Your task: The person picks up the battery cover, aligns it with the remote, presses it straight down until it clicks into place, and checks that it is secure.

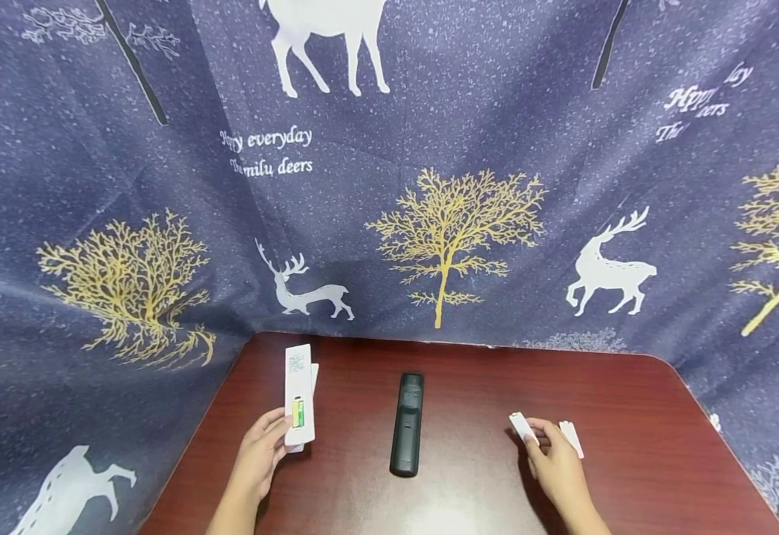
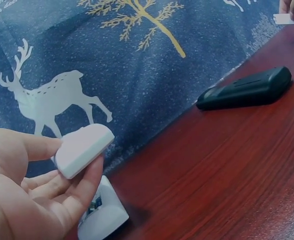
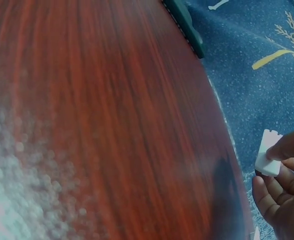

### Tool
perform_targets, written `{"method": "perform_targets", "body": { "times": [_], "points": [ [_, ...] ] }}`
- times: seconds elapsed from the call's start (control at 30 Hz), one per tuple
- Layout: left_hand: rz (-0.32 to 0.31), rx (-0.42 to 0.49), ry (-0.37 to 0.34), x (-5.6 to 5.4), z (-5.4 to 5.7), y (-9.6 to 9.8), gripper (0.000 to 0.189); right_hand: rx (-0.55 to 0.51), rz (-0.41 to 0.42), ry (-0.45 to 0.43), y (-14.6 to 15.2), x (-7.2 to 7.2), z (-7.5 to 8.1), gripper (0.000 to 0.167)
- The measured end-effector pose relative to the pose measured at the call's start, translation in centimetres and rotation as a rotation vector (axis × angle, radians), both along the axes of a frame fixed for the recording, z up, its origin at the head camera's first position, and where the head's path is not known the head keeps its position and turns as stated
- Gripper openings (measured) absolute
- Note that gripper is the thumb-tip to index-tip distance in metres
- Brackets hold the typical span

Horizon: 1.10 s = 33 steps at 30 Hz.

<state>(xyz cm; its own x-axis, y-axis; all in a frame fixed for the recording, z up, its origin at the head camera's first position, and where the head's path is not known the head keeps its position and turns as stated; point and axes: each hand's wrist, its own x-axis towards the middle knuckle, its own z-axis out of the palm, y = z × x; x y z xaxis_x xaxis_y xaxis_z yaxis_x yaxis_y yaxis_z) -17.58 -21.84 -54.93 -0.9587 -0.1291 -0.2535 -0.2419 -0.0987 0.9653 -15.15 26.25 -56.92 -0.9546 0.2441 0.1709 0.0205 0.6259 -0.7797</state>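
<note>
My left hand [image 1: 260,451] grips the lower end of a white remote control [image 1: 299,383], raised off the table with its back toward the head camera. Its battery compartment is uncovered, and green-and-yellow batteries [image 1: 298,413] show inside. Beneath it on the table lies a second white remote control [image 2: 106,218], mostly hidden in the head view, with its compartment also uncovered. At the right, my right hand [image 1: 555,462] pinches a small white battery cover [image 1: 523,427] between thumb and fingers, above the table. Beside that hand another white battery cover [image 1: 572,438] lies on the wood.
A black remote control [image 1: 407,427] lies lengthwise in the middle of the reddish-brown table [image 1: 476,401], between my hands. A blue cloth [image 1: 349,208] printed with deer and trees hangs behind the table and along its sides.
</note>
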Motion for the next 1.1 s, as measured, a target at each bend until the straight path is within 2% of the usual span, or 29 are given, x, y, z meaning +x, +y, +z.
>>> {"method": "perform_targets", "body": {
  "times": [0.23, 0.5, 0.87, 1.1],
  "points": [
    [-0.022, -0.018, 0.018, 0.1, -0.1, 0.3, 0.056, 0.015, 0.004, 0.027, 0.0, 0.0, 0.0, 0.024],
    [-0.088, 0.004, 0.045, 0.0, -0.4, 0.8, 0.058, 0.052, 0.019, 0.032, -0.1, -0.1, -0.2, 0.017],
    [-0.115, 0.024, 0.058, 0.0, -0.7, 1.6, 0.062, 0.008, 0.057, 0.032, -0.6, -0.1, -0.2, 0.018],
    [-0.144, 0.045, 0.076, 0.2, -0.9, 2.0, 0.066, 0.005, 0.075, 0.074, -1.1, -0.3, -0.4, 0.018]
  ]
}}
